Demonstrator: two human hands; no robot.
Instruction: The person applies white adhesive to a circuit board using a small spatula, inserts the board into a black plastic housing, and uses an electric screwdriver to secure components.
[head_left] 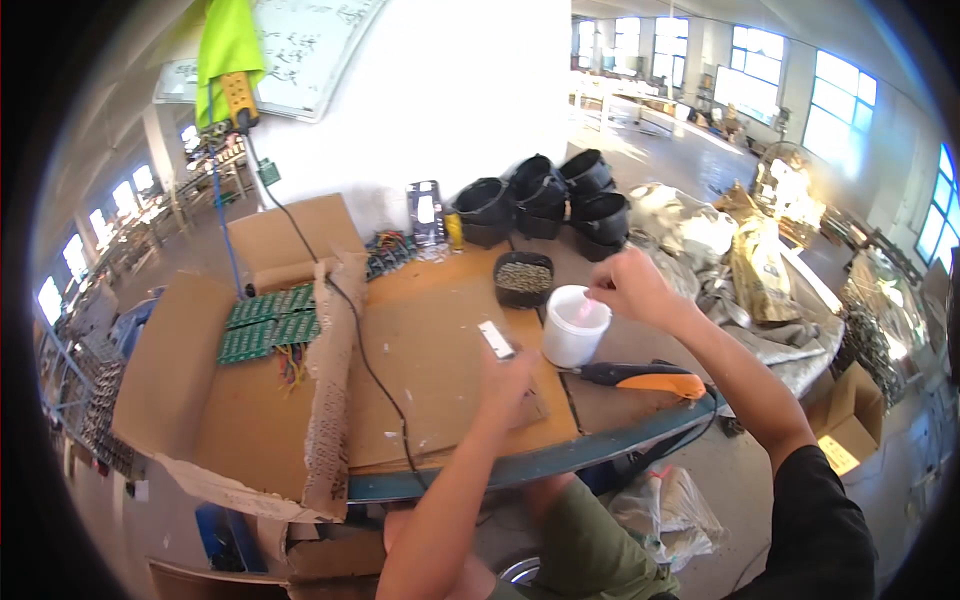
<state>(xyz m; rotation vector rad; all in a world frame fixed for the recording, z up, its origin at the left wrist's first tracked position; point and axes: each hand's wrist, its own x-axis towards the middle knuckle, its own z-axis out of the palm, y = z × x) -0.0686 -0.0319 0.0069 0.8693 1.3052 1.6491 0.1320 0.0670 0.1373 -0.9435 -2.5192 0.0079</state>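
Note:
My left hand (pixel 510 375) is closed on a small flat white rectangular piece (pixel 494 340), holding it above the cardboard-covered bench. To the right, my right hand (pixel 632 288) reaches over the rim of a white plastic tub (pixel 572 345). Its fingers are pinched together at the tub's mouth, where something pinkish (pixel 587 309) shows below them, too blurred to name. Behind the tub stands a black container (pixel 523 282) filled with small brownish-grey parts. An orange-and-black corded hand tool (pixel 655 380) lies in front of the tub, its tip pointing left.
An open cardboard box (pixel 330 400) with green circuit boards (pixel 270 325) and coloured wires stands at the left. A black cable (pixel 370 365) crosses the bench. Several black tubs (pixel 485 210) line the back beside a yellow bottle (pixel 454 232). Sacks (pixel 685 225) are heaped at the right.

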